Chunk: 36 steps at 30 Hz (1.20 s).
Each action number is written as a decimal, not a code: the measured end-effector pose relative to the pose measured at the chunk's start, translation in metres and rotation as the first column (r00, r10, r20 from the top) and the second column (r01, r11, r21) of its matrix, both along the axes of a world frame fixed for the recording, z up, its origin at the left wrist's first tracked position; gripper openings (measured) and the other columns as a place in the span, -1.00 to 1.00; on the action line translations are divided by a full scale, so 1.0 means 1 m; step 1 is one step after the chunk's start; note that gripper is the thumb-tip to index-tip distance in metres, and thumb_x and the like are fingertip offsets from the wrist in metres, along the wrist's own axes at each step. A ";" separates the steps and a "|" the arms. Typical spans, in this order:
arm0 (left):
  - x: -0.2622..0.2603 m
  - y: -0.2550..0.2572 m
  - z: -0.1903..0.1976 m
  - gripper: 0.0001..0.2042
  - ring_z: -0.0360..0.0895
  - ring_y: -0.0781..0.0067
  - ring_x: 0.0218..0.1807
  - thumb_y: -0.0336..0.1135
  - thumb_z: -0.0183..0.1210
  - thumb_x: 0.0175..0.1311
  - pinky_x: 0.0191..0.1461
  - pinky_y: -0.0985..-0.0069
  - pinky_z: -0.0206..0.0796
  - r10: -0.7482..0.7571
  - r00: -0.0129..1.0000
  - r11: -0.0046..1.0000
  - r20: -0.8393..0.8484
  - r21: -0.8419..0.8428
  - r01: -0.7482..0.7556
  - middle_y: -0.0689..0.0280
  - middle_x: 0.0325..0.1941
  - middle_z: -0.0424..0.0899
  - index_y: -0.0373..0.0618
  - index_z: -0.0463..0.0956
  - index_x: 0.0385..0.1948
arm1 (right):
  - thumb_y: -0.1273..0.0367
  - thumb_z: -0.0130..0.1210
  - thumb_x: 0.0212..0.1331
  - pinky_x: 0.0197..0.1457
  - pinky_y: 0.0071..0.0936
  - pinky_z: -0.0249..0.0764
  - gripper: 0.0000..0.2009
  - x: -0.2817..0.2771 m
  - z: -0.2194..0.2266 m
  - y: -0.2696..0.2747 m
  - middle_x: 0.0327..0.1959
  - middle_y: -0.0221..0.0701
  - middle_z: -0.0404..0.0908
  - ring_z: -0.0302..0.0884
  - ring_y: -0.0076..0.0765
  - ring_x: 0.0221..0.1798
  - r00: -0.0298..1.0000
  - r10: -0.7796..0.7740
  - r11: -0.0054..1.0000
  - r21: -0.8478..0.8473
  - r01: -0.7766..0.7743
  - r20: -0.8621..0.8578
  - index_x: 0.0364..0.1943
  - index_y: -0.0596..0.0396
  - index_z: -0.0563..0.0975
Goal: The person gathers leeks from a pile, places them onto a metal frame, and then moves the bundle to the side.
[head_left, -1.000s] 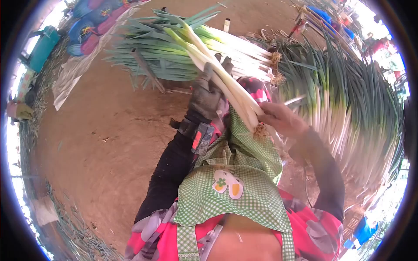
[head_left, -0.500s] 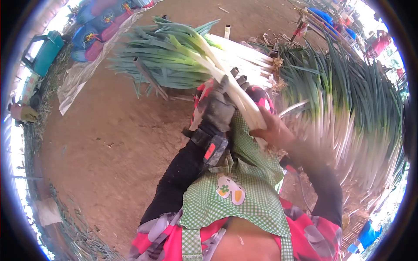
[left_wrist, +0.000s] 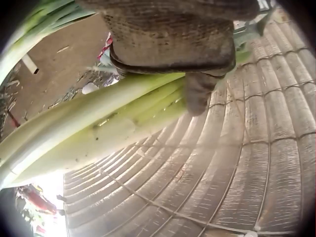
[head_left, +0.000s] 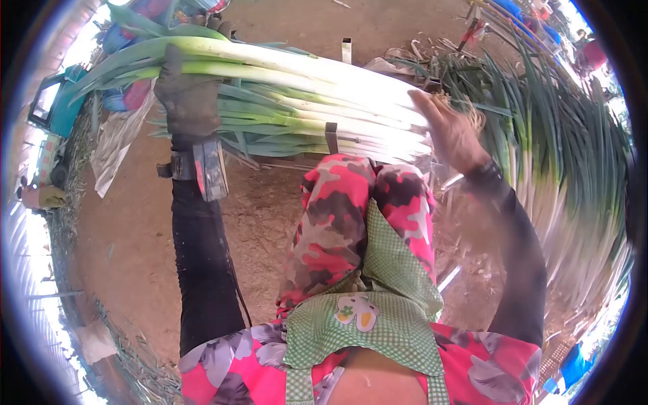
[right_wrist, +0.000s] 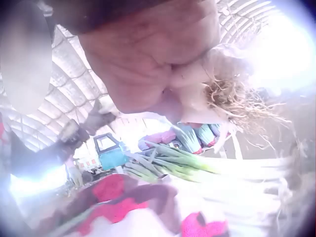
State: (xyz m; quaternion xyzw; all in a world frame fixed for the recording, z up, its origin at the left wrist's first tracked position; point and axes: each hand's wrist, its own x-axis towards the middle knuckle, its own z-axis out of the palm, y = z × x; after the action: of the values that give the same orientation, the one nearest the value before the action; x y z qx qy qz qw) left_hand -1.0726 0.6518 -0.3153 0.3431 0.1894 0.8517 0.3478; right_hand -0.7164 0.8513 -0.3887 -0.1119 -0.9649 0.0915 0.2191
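Note:
In the head view, long green onions lie across the top of a pile on a low rack. The gloved left hand grips them around their green part at the left. The bare right hand holds their white root end at the right. In the left wrist view the gloved fingers curl round the pale green stalks. In the right wrist view the bare hand is closed on the white ends, with stringy roots sticking out past it.
A large heap of green onions stands at the right. Metal posts rise from the rack by the pile. At the upper left are a pale sheet, colourful bundles and a teal crate. The person's knees are just below the rack.
The held onions have moved from above the lap up and away onto the pile, turning nearly level. The left hand has moved left toward the leaves; the right hand has moved up to the root end.

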 end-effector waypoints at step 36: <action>0.007 0.074 -0.224 -0.74 0.46 0.23 -0.04 -0.09 0.20 0.19 0.21 0.11 0.13 -0.169 -0.604 0.585 -0.779 0.414 -0.697 0.35 -0.13 0.62 0.09 0.63 -0.14 | 0.17 -0.06 0.21 0.46 -0.04 -0.01 -0.49 -0.002 -0.194 0.025 0.29 -0.12 0.31 0.09 0.03 0.42 0.903 -0.381 0.901 -0.140 0.411 0.199 0.22 0.10 0.38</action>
State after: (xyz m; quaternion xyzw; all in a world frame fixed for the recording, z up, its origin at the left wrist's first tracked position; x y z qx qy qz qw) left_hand -1.0657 0.7255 -0.5398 0.6548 0.7043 0.1028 -0.2541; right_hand -0.7188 0.8759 -0.5826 -0.3327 -0.9245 0.1215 0.1407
